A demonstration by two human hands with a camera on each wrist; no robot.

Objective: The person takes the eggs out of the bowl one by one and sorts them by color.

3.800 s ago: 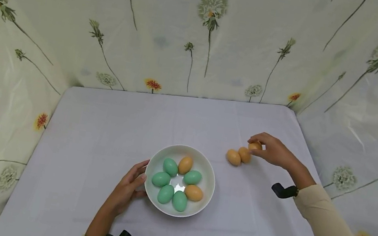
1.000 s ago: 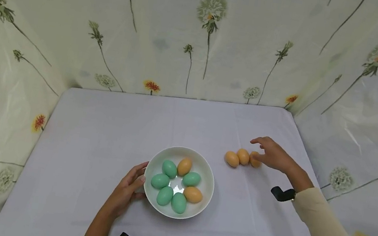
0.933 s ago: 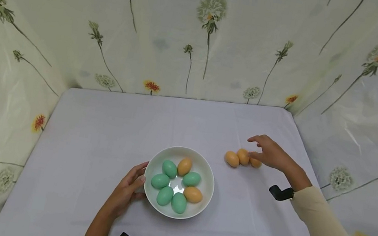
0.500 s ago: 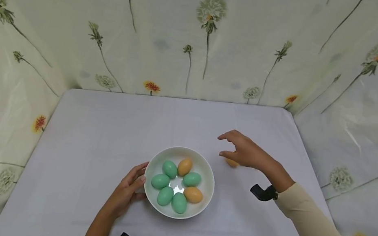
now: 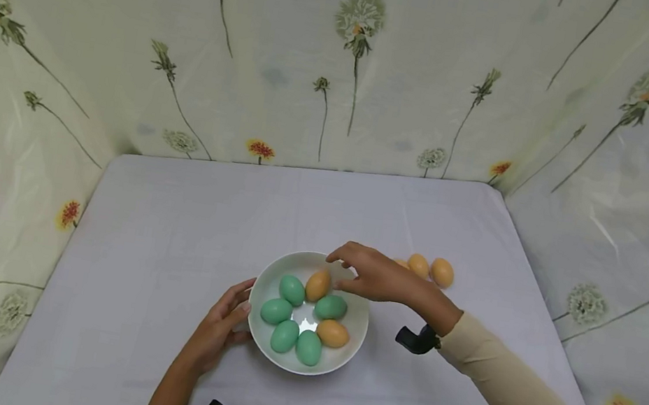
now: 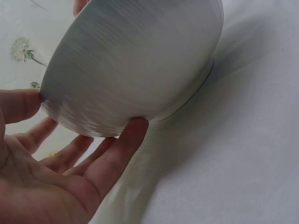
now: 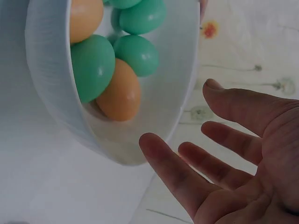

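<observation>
A white bowl (image 5: 352, 348) stands on the cloth, holding several green eggs (image 5: 276, 311) and two orange eggs (image 5: 332, 333). At its left side my left hand (image 5: 220, 327) holds it, thumb at the rim; in the left wrist view the fingers (image 6: 119, 154) lie against the outer wall. My right hand (image 5: 373, 274) hovers over the bowl's far right rim beside the rear orange egg (image 5: 318, 285). Its fingers are spread and nothing is between them in the right wrist view. Three loose orange eggs (image 5: 418, 265) lie behind the right hand, the leftmost partly hidden by it.
A white cloth (image 5: 193, 224) covers the table. Flower-printed sheeting (image 5: 412, 53) hangs along the back and both sides. Each wrist wears a black camera mount (image 5: 419, 339).
My right hand, earlier gripping the rightmost loose orange egg, has let go and moved left over the bowl's rim. That egg now lies by the other two. My left hand stays on the bowl.
</observation>
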